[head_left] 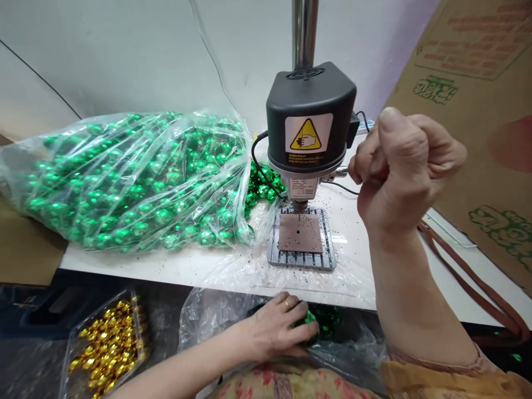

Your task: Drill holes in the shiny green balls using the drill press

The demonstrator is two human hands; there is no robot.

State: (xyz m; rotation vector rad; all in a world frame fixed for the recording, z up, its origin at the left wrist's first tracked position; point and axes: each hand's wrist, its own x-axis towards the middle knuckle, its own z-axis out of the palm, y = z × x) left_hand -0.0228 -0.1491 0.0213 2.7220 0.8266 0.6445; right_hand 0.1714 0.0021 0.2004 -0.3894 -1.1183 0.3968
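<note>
A small bench drill press (pixel 311 119) with a black motor housing stands on the white table. My right hand (pixel 407 160) is closed beside it, the fist wrapped round the feed handle (pixel 341 171). Under the chuck, a brown plate (pixel 301 233) with a hole lies on the slotted metal base (pixel 276 255); no ball sits on it. Low in front of the table, my left hand (pixel 282 327) reaches into a clear plastic bag (pixel 203 316) on my lap. Its fingers curl round a shiny green faceted ball (pixel 311 318), partly hidden by them.
A large clear bag of green faceted balls (pixel 137 183) lies left of the drill press. Gold balls (pixel 110 343) fill a clear tub at lower left. A cardboard box (pixel 469 111) stands at right, near a brown strap (pixel 477 282). Dark shavings dot the table.
</note>
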